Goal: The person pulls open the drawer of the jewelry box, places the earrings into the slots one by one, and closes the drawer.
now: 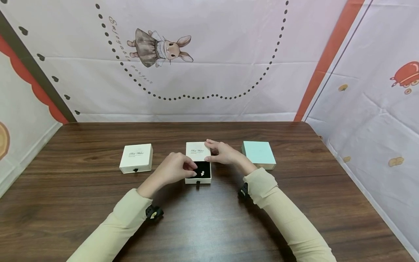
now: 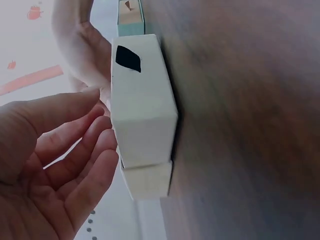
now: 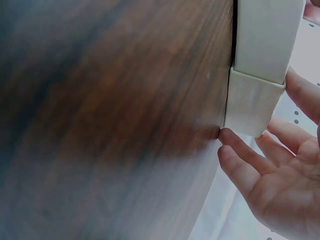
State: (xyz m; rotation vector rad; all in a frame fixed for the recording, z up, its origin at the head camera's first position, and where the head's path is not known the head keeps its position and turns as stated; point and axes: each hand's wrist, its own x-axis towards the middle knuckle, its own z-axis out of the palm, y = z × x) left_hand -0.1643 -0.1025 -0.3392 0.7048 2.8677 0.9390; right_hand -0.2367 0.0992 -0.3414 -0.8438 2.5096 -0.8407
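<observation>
The middle white jewelry box [image 1: 198, 151] lies on the table with its drawer [image 1: 203, 181] slid out toward me. A small shiny earring-like piece [image 1: 202, 173] sits on the drawer's black padding. My left hand [image 1: 175, 168] reaches over the drawer's left side, thumb and fingertips apart above the padding. In the left wrist view, its curved fingers [image 2: 95, 170] are close beside the drawer's pale wall. My right hand [image 1: 224, 152] holds the box's cover at its right side, thumb at the near corner and fingers toward the far one.
Another white box [image 1: 135, 156], closed, with a black pull tab, lies to the left. A mint-green box [image 1: 259, 153] lies to the right, near my right forearm. The brown wooden table [image 1: 203, 222] ends at a printed cloth [image 1: 222, 72] behind.
</observation>
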